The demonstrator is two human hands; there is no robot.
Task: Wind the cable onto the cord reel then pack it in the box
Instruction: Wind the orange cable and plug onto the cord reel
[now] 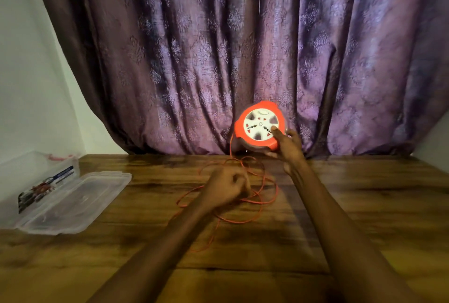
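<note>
Purple patterned curtains (218, 47) hang across the far side of the scene, with a pale wall (29, 72) at the left, and a dark wooden bench (364, 205) runs below them toward the viewer.

Held up in front of the curtain, just above the far edge of the bench, is the orange cord reel (261, 126) with its white socket face turned toward the camera. The right hand (289, 148) holds it at its lower right side, thumb lying across the white face and fingers curled behind the rim.

From the left side of the reel the thin orange cable (257, 202) drops to the bench and spreads in loose loops near the middle. The left hand (227, 187) is over those loops, its fingers curled in; the picture is blurred there, so I cannot tell whether its grip is closed on the cable.

At the left edge of the bench lies the clear plastic box (36, 181), and its clear lid (80, 202) lies flat just to the right of it, touching it. Inside the box is a printed card (43, 187).
</note>
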